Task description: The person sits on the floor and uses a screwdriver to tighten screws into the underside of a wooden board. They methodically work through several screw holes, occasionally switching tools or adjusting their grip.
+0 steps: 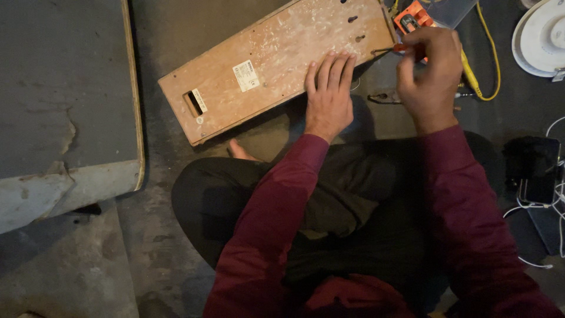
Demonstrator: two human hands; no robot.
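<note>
A long tan board-like casing, scuffed and bearing small white labels, lies bottom-up on the dark floor ahead of my crossed legs. My left hand lies flat on its near right part, fingers together. My right hand grips a red-handled screwdriver whose thin shaft points left to the casing's right edge. Both sleeves are maroon.
An orange tool and a yellow cable lie behind my right hand. White round discs sit at the top right. A dark phone with white cables lies at the right. A worn grey slab fills the left.
</note>
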